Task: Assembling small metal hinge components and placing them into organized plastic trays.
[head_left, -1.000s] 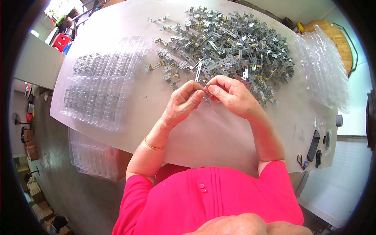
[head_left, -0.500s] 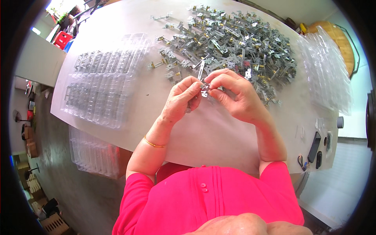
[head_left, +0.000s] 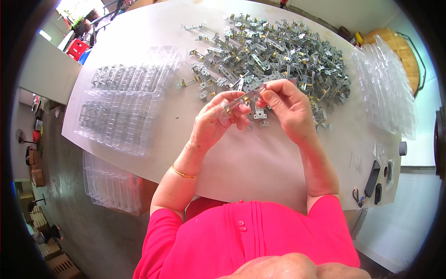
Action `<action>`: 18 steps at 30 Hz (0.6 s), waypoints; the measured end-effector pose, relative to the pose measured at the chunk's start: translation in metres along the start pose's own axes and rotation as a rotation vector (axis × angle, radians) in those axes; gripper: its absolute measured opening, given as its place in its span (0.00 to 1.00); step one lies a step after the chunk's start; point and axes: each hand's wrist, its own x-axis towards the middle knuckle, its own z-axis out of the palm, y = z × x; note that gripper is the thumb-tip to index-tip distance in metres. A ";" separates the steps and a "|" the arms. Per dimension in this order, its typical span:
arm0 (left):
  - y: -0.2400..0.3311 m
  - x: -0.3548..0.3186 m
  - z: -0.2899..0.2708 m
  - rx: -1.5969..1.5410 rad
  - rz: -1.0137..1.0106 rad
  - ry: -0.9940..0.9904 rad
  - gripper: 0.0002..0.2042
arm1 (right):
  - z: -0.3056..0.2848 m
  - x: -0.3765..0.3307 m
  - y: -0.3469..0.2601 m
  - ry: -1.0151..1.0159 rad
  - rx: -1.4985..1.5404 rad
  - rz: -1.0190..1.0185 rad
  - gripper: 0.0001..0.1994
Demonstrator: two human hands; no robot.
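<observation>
Both hands are raised over the table in front of the heap of metal parts. A small silvery metal bracket (head_left: 240,100) slants between them, its lower end in the curled fingers of my left hand (head_left: 213,122). At the bracket's upper end, the thumb and forefinger of my right hand (head_left: 290,108) are pinched together. Part of the bracket is hidden by fingers. Just beyond the hands lies a big pile of similar metal brackets (head_left: 274,51), some with brass-coloured pieces. A few loose brackets (head_left: 260,113) lie on the table between the two hands.
Transparent plastic trays (head_left: 123,102) filled with metal parts lie on the left of the white table (head_left: 241,172). More transparent trays (head_left: 385,83) are stacked at the right, others (head_left: 111,183) below the left edge. A black phone-like object (head_left: 372,179) and small tools lie at the right edge.
My left fingers have loosened and turned, bringing the bracket into view along its length. My right hand has shifted slightly right, its fingers now at the bracket's upper end.
</observation>
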 end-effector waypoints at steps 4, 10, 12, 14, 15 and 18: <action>-0.005 0.000 0.005 0.143 0.171 0.029 0.26 | -0.005 0.004 0.003 0.138 0.113 0.062 0.07; -0.006 0.002 -0.004 0.107 0.249 -0.012 0.23 | 0.000 0.005 0.011 0.132 0.144 0.188 0.07; -0.006 0.003 -0.009 0.095 0.251 -0.009 0.21 | 0.002 0.004 0.014 0.112 0.138 0.188 0.07; -0.003 0.003 -0.011 0.107 0.290 -0.012 0.18 | 0.004 0.003 0.014 0.043 0.098 0.196 0.06; -0.002 0.004 -0.007 0.106 0.288 -0.013 0.18 | 0.003 0.002 0.018 0.046 0.097 0.195 0.06; 0.003 0.003 0.001 0.097 0.284 0.106 0.14 | 0.002 -0.001 0.023 0.034 -0.155 0.065 0.05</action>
